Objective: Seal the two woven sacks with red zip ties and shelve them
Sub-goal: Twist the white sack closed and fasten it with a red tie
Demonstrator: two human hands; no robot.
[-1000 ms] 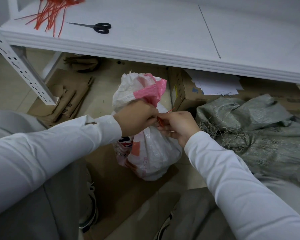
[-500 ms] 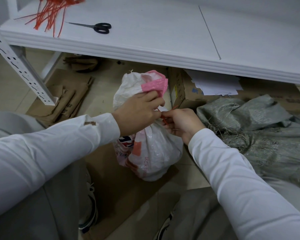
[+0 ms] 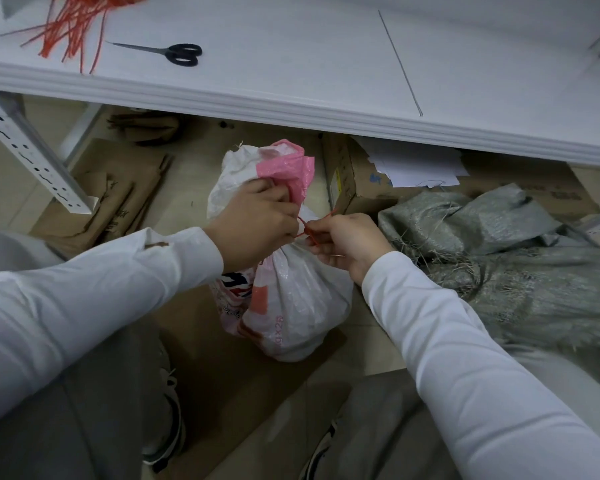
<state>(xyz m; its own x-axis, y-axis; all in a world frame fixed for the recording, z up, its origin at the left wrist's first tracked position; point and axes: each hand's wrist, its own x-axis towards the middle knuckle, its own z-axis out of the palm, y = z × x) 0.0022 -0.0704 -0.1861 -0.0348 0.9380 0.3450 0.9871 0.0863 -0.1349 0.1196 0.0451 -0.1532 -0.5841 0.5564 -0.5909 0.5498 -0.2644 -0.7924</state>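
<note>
As the head view showed, the white woven sack stood on the floor below the shelf; the left hand gripped its gathered neck and the right hand pinched the red zip tie. The cloth was probably soft and light, best held at the neck.

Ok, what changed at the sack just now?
The left hand slid up the neck of the white sack towards its pink flap and grips it; the right hand drew rightwards, still pinching the red zip tie. The grey sack and scissors stayed put.

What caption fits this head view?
Left hand grips the white sack; right hand pinches the red zip tie at its neck.
</note>
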